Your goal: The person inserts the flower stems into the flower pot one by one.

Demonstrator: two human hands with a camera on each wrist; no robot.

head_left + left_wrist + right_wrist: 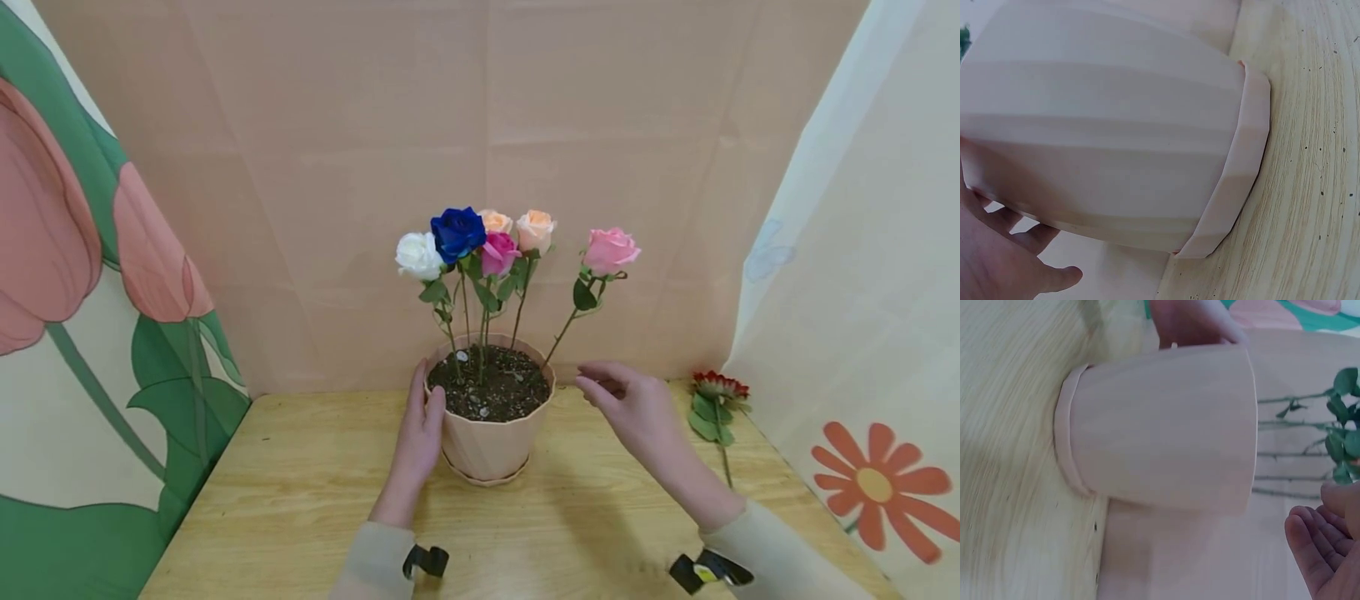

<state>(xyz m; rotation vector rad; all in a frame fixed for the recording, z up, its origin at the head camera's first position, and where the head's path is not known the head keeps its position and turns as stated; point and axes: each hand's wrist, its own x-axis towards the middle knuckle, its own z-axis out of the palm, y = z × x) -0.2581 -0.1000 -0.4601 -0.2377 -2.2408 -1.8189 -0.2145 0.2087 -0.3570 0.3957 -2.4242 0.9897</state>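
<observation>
A pale pink flowerpot (pixel 491 450) filled with dark soil (pixel 498 387) stands on a matching saucer. Against its left side rests my left hand (pixel 418 429), fingers reaching along the wall; in the left wrist view the thumb (pixel 1063 278) stands off the pot. My right hand (pixel 637 408) hovers to the right of the rim, fingers loosely bent and holding nothing. Nearest to it, a pink rose (pixel 611 252) leans outward from the soil. Also planted are a white rose (pixel 420 256), a blue rose (pixel 457 235), a magenta rose (pixel 498 253) and two peach roses (pixel 536 231).
A red flower (pixel 720 386) with green leaves and a stem lies at the right side of the wooden table (pixel 300 500). Behind the pot hangs a plain pinkish backdrop (pixel 337 167). Sheets printed with flowers flank the table left and right.
</observation>
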